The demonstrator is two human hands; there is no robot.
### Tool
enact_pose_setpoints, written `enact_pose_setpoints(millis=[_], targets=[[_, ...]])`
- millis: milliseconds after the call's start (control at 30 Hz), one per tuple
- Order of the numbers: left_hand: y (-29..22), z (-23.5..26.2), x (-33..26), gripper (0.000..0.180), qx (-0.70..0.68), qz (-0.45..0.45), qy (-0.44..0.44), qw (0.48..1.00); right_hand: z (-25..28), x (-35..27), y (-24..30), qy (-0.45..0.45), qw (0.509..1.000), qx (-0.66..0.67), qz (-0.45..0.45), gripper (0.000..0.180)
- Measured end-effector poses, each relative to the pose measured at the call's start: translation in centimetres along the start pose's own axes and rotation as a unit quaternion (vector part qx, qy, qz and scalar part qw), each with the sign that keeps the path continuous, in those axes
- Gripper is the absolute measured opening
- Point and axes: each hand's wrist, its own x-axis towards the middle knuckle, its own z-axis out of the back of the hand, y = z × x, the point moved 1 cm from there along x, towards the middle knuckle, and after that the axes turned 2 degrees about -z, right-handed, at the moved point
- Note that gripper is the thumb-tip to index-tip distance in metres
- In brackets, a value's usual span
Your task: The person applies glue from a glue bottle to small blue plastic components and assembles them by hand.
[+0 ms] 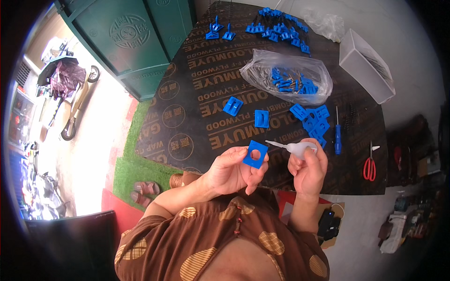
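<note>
plastic, by its look, makes the blue plate [255, 164] a light, stiff thing: a small square with a round hole through it, held up over the near side of the table [197, 126]. the hands are apart, each closed on something of its own. the left hand [232, 169] pinches the plate by its edge between thumb and fingers, which leaves the hole and most of the face uncovered. that rim is the sound place to take hold, since the smooth face would probably be a little slippery and fingers across the middle would cover the hole. it seems unlikely to bend or break under a plain pinch. the right hand [307, 173] is wrapped round a white bottle [296, 149], whose long thin nozzle [276, 144] points at the plate's upper corner; whether the tip touches is too fine to tell. the bottle looks light and soft-walled, so a hard grip could squeeze it; best held round the body, lightly, with the slender nozzle left free as the more delicate part. two loose blue pieces [262, 119] lie just beyond, well within reach, and a screwdriver [338, 140] rests to the right.
</note>
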Motion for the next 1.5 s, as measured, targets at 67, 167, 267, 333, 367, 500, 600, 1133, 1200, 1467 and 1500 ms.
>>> enact_pose_setpoints(millis=[67, 167, 267, 333, 367, 500, 600, 1133, 1200, 1467, 1500], targets=[[0.0, -0.1, -0.1, 0.046, 0.001, -0.015, -0.001, 1.0, -0.1, -0.1, -0.2, 0.006, 0.998, 0.056, -0.018, 0.023], [0.1, 0.0, 0.2, 0.048, 0.03, -0.023, -0.013, 0.999, 0.0, 0.0, -0.1, 0.006, 0.994, 0.101, -0.026, 0.021], [0.1, -0.2, 0.1, 0.046, 0.015, -0.033, 0.0, 0.999, -0.2, -0.3, -0.1, 0.009, 0.993, 0.115, -0.028, 0.02], [0.1, -0.1, 0.0, 0.046, 0.015, -0.036, 0.004, 0.999, -0.3, -0.5, -0.3, 0.013, 0.993, 0.115, -0.028, 0.021], [0.1, -0.1, 0.0, 0.045, 0.014, -0.038, 0.007, 0.999, -0.4, -0.5, -0.3, 0.016, 0.993, 0.115, -0.029, 0.021], [0.1, -0.2, 0.0, 0.046, 0.025, -0.042, 0.006, 0.999, -0.7, -0.6, -0.3, 0.023, 0.993, 0.114, -0.031, 0.022], [0.1, -0.3, 0.0, 0.046, 0.03, -0.043, 0.006, 0.999, -0.8, -0.7, -0.4, 0.021, 0.992, 0.121, -0.039, 0.023], [0.1, -0.6, 0.1, 0.034, 0.052, -0.059, -0.006, 0.997, -0.6, -0.9, -1.8, 0.077, 0.977, 0.187, -0.072, 0.027], [0.1, -0.6, 0.1, 0.033, 0.045, -0.061, -0.001, 0.997, -0.4, -0.8, -2.0, 0.088, 0.974, 0.195, -0.071, 0.029], [0.2, -0.5, 0.0, 0.047, 0.027, -0.064, 0.007, 0.998, -0.2, -0.8, -2.2, 0.127, 0.966, 0.213, -0.068, 0.032], [0.3, -0.5, 0.0, 0.047, 0.027, -0.064, 0.007, 0.998, -0.1, -0.8, -2.1, 0.127, 0.966, 0.214, -0.068, 0.032]])
